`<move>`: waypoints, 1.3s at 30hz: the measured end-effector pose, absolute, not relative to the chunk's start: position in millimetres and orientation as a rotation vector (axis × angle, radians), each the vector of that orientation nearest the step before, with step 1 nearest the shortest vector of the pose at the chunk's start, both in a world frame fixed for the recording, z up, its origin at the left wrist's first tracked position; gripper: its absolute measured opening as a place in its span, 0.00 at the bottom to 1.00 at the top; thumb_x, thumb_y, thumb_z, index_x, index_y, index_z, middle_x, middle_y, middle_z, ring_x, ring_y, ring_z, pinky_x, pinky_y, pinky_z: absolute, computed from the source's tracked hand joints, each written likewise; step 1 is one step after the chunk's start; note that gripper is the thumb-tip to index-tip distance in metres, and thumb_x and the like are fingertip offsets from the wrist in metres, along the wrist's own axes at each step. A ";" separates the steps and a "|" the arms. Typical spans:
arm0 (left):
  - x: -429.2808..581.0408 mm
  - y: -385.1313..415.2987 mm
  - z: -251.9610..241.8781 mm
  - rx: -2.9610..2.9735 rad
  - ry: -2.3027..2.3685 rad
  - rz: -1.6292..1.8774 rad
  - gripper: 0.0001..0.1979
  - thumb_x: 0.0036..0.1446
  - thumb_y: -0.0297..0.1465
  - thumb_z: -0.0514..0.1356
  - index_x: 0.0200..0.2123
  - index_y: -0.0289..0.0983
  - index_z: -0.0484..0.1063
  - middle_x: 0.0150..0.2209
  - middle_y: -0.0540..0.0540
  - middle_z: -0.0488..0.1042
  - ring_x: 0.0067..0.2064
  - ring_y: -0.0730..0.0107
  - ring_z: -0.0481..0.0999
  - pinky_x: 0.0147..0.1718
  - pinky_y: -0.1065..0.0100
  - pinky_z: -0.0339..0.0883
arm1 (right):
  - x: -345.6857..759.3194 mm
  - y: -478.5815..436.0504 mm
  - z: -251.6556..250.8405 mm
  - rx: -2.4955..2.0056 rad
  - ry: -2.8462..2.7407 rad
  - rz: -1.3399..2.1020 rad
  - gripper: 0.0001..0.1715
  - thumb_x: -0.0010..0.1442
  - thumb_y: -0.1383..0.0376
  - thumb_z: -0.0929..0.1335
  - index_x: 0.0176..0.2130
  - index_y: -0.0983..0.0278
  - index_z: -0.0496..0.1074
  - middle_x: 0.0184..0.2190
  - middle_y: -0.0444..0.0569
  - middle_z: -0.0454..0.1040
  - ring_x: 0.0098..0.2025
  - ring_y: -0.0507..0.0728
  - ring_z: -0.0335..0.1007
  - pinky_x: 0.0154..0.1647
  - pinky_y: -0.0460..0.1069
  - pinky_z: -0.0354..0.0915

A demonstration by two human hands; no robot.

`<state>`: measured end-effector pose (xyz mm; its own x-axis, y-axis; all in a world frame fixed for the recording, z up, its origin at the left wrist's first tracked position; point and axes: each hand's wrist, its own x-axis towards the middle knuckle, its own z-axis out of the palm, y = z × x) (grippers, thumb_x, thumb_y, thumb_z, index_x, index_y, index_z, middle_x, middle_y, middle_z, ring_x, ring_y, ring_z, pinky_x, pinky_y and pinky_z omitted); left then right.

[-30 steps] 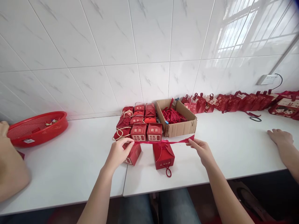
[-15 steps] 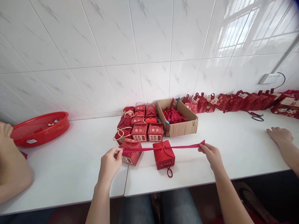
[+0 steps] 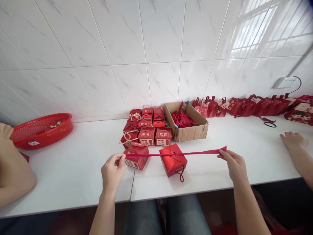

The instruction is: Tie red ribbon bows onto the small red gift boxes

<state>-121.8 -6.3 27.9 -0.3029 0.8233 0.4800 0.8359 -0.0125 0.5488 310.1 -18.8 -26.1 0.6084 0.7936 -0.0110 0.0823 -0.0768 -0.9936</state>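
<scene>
Pinching a flat crimson fabric ribbon (image 3: 202,152), my left hand (image 3: 113,171) and right hand (image 3: 236,165) should pull evenly over the lower-centre cubic red cardboard box (image 3: 175,164).

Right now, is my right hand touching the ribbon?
Touching. The head view shows it plainly: the right hand pinches the ribbon close to one end, with the tip sticking out past the grip.
</scene>
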 end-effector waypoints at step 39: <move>-3.8 -22.5 -7.3 -2.952 -1.604 -1.114 0.14 0.57 0.34 0.58 0.47 0.43 0.68 0.53 0.43 0.64 0.58 0.57 0.60 0.56 0.53 0.60 | 220.8 -11.8 -0.4 -1.381 -1.959 0.966 0.21 0.53 0.51 0.70 0.37 0.61 0.62 0.28 0.42 0.69 0.28 0.52 0.61 0.28 0.47 0.61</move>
